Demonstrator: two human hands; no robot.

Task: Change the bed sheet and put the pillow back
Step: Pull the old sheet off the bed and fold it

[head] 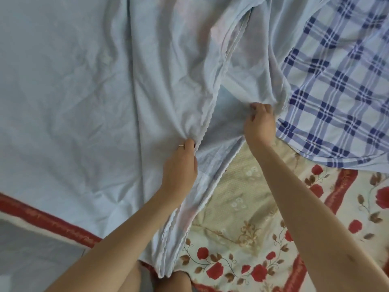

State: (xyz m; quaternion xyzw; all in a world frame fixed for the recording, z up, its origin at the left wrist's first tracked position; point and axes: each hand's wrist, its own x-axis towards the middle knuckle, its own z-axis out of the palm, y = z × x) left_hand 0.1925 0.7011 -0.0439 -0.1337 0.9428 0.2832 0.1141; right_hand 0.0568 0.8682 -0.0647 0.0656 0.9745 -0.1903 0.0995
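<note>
Your left hand [181, 165] and right hand [260, 123] each clench the pale blue sheet [84, 91], its scalloped hem running away from you.

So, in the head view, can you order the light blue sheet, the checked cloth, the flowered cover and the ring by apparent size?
1. light blue sheet, by far the largest
2. flowered cover and checked cloth, too alike to rank
3. ring on the left hand, smallest

Soft daylight, slight blur, wide-angle edge warp.
</note>
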